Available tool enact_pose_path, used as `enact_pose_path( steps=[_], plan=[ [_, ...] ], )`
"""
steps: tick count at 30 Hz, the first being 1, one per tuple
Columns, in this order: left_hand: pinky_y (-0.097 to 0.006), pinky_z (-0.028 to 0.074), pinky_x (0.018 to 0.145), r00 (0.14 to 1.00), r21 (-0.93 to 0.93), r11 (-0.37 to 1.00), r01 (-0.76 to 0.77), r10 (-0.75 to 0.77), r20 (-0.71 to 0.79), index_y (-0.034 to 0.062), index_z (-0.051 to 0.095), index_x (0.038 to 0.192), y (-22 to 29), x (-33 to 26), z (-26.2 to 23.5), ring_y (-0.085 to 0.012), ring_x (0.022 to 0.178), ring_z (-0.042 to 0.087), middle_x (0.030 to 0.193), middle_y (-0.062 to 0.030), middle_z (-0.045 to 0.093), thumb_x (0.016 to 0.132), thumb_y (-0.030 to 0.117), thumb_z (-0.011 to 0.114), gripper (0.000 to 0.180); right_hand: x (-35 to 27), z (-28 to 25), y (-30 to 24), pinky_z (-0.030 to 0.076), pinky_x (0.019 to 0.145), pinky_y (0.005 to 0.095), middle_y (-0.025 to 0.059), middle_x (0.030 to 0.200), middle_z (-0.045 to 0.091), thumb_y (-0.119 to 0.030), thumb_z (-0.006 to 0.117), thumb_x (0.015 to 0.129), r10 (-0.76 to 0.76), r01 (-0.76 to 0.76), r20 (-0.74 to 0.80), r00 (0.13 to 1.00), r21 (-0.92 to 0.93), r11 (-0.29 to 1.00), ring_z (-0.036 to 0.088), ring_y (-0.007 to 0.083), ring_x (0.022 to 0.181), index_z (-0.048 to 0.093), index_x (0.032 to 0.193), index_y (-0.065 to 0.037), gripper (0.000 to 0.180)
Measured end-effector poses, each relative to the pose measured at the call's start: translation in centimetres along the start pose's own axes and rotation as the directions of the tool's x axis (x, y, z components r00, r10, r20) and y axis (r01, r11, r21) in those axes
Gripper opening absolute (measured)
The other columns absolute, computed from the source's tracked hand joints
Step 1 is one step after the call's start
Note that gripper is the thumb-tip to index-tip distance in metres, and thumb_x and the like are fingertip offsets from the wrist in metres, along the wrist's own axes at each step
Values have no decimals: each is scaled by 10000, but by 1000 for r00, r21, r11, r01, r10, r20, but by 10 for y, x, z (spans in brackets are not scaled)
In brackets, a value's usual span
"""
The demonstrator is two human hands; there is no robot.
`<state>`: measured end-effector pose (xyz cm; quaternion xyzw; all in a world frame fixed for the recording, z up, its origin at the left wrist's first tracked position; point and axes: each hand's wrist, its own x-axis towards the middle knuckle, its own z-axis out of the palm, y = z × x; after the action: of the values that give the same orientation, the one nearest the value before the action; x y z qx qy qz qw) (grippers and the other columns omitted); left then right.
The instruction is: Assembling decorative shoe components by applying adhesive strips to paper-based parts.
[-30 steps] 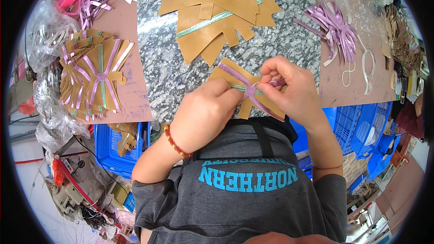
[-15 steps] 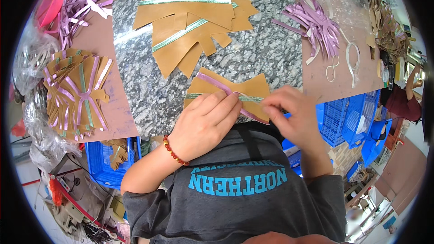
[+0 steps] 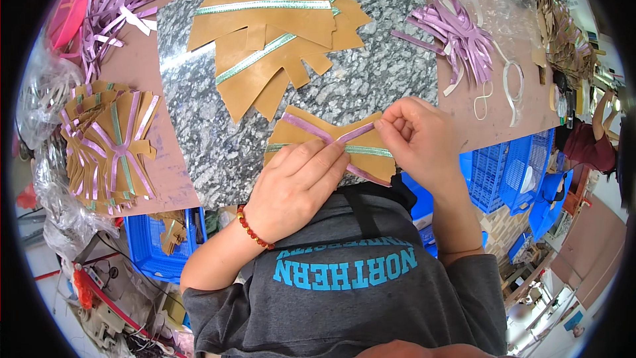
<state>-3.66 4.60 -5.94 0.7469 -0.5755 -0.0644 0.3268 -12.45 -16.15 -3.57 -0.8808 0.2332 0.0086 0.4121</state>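
Step in hand: as I read it, laying a lilac ribbon strip across a tan cut-out piece — placement under way, not yet pressed flat along its length.
Work piece: the tan cut-out piece lies flat at the near edge of the grey speckled slab, just in front of my torso; a green band already runs across it, and the lilac strips cross over it.
Left hand: palm down, fingers laid flat on the piece and on the ribbon's middle — no closed grip, it pins rather than holds.
Right hand: grip closed to a fine pinch, thumb and fingertips meeting on the right end of the ribbon strip, raised slightly off the piece.
Stock ahead: overlapping tan pieces with green bands, well apart from the hands, further up the slab.
Stock right: loose bundle of lilac ribbon strips on the pinkish surface.
Done pile: stack of tan pieces with lilac and green strips at far left.
Next move, my judgement: lower the pinched end in line, keep the left hand's pressure steady, then smooth outward; a skewed or wrinkled strip is the risk.
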Motion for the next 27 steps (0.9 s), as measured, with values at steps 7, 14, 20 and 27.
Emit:
enact_pose_path(
  steps=[7,14,20,27],
  plan=[
    [-348,504,858,1000,-15,1000,20,-20,-9,26,700,1092,-1,-3,1,-236,1069,620,1205,-85,665,750,86,661,350,7,-17,7,418,514,253,39,738,591,-29,715,805,0,-4,-76,997,-48,999,524,104,553,615,821,-21,102],
    [-356,512,882,999,2,1000,14,-14,-46,27,686,1125,1,-7,4,-239,1090,613,1234,-89,648,751,99,666,382,25,-7,-27,484,568,318,97,818,617,-17,670,829,-269,268,19,963,43,962,624,230,643,653,939,-34,113],
    [-360,508,898,995,34,999,31,-27,-100,36,680,1112,3,-12,13,-230,1096,606,1250,-82,634,774,125,655,350,58,18,-45,513,691,392,110,857,635,-81,647,861,-423,433,239,874,10,901,640,314,785,669,964,-38,114],
    [-489,413,1052,989,92,995,35,-22,-146,78,698,1090,3,-16,16,-179,1075,599,1222,-46,647,787,146,634,317,73,29,-52,489,698,354,74,893,604,-40,661,835,-494,527,413,765,39,849,613,247,795,684,974,-29,141]
  ],
)
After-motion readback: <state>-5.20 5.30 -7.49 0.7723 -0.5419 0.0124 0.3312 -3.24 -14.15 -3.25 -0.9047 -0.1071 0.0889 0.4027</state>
